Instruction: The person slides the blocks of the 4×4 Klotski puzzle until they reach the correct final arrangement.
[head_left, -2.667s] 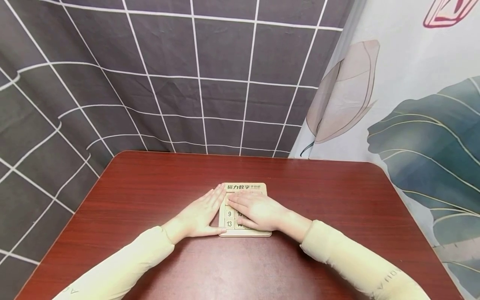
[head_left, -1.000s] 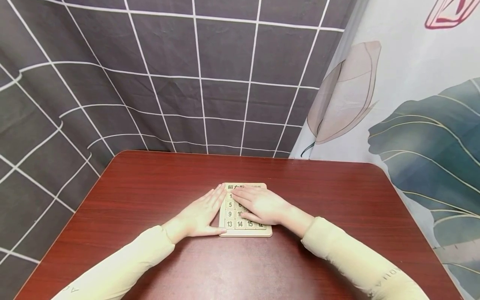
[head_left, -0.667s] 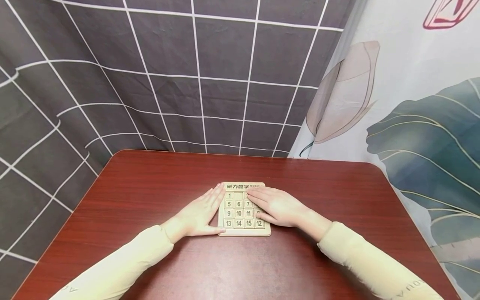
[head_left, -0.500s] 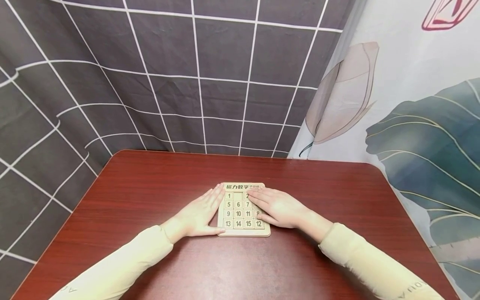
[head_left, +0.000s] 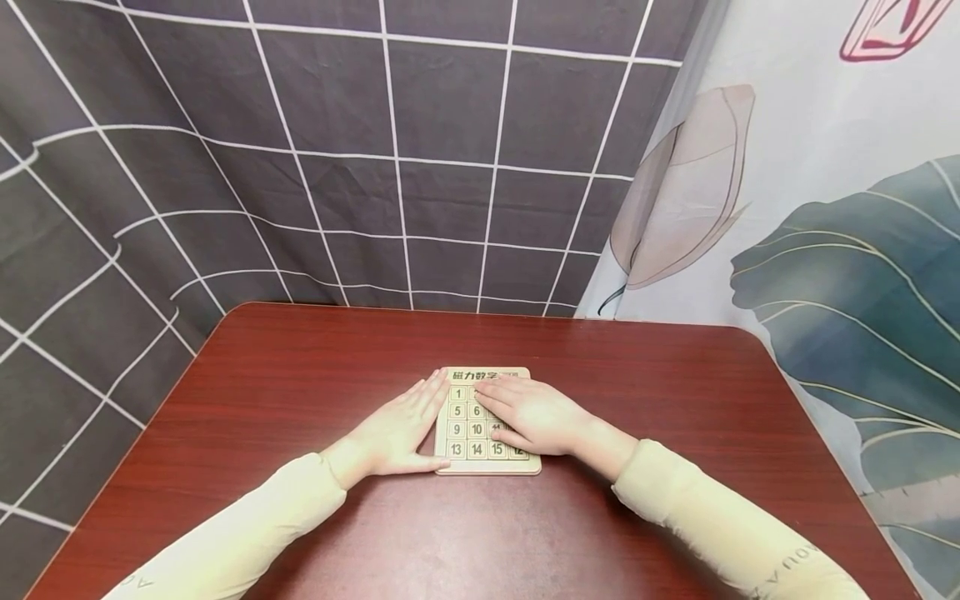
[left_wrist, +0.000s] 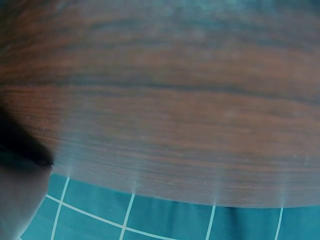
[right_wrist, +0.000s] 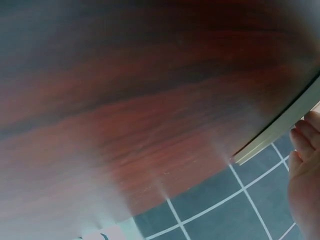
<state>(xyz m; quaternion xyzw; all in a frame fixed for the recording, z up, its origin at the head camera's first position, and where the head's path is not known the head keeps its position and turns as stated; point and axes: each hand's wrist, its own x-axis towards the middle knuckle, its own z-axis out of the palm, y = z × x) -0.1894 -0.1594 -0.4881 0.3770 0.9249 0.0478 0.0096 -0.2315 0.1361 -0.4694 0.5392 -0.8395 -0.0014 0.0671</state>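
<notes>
A pale wooden number slide puzzle [head_left: 477, 430] with dark characters along its top lies flat on the table. My left hand [head_left: 397, 429] rests along its left side, fingers straight, with the thumb touching the lower left corner. Over the right part of the puzzle lies my right hand [head_left: 536, 414], its fingertips on the upper tiles. Tiles 1, 5, 6, 9, 10, 13, 14 and 15 can be read; the hand hides most of the right columns. In the right wrist view the puzzle's edge [right_wrist: 285, 122] shows beside the fingers [right_wrist: 304, 145]. The left wrist view holds mostly tabletop.
The dark red wooden table [head_left: 337, 358] has rounded far corners. Behind it hangs a dark grey curtain [head_left: 450, 100] with white grid lines. A white curtain with leaf prints [head_left: 847, 250] hangs at the right.
My right hand has moved left across the puzzle from its right columns. The 2 tile has shifted left into the gap beside the 1. My left hand has stayed in place.
</notes>
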